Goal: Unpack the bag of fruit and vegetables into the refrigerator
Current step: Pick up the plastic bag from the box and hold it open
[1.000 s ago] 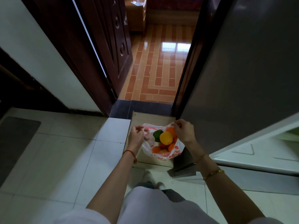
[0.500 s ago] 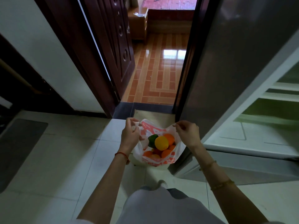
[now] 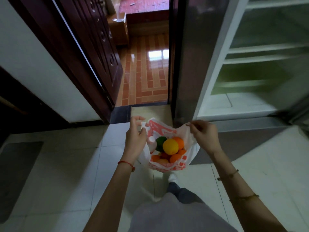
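A white and red plastic bag [image 3: 168,165] hangs open between my hands above the tiled floor. My left hand [image 3: 135,141] pinches its left handle and my right hand [image 3: 204,136] pinches its right edge. Inside lie a yellow fruit [image 3: 170,146], a green fruit [image 3: 160,143], and several oranges [image 3: 178,142]. The refrigerator [image 3: 260,64] stands open at the right, with pale shelves and green-tinted drawers showing; its shelves look bare.
The grey refrigerator door [image 3: 199,52] stands open just beyond the bag. A dark wooden door [image 3: 93,47] opens onto a room with a brick-patterned floor [image 3: 147,72]. A dark mat [image 3: 16,173] lies at the left. My leg and shoe [image 3: 173,179] are below the bag.
The view has tilted up and turned right, so more of the refrigerator's inside shows. My hands have pulled the bag's mouth wider and lifted it slightly.
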Available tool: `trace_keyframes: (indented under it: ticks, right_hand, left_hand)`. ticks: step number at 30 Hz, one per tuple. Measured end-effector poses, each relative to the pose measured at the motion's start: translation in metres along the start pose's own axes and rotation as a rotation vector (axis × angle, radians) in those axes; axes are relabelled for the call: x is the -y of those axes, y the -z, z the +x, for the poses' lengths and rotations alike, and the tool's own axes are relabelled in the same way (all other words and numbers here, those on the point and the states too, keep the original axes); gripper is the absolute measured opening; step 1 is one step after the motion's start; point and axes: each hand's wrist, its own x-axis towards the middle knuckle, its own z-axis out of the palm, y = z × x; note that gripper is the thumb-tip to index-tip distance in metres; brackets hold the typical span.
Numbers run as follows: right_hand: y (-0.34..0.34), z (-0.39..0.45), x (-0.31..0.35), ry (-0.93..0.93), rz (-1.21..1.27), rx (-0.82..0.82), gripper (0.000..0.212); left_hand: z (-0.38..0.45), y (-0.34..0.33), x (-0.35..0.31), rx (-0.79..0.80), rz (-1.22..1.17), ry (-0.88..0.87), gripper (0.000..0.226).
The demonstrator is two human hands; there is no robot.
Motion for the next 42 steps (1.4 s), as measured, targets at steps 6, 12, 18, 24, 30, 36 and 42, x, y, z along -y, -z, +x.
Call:
trace_keyframes:
  ticks: [6,12,18,24,30,36,42]
  right_hand:
    - [0.049,-0.057,-0.003,-0.058,0.000,-0.166,0.017]
    - [0.105,-0.088,-0.011,-0.100,-0.013,-0.293,0.021]
    - [0.170,-0.086,-0.026,-0.097,0.000,-0.380,0.024]
    - [0.247,-0.048,-0.035,-0.059,0.065,-0.398,0.019]
    - [0.314,0.020,-0.043,0.076,0.086,-0.421,0.020]
    - [0.353,0.099,-0.055,0.160,0.082,-0.415,0.026]
    - [0.367,0.168,-0.070,0.169,0.097,-0.361,0.024]
  left_hand:
    - [-0.041,-0.018,-0.026,0.111,0.006,-0.113,0.030]
    - [-0.072,-0.055,-0.072,0.194,-0.048,-0.230,0.034]
    - [-0.080,-0.104,-0.111,0.282,-0.101,-0.313,0.028]
    - [-0.073,-0.155,-0.168,0.260,-0.183,-0.348,0.030]
    - [-0.039,-0.204,-0.225,0.152,-0.244,-0.403,0.037]
    - [0.009,-0.242,-0.268,0.069,-0.267,-0.431,0.023]
    - [0.053,-0.268,-0.284,0.000,-0.226,-0.429,0.029]
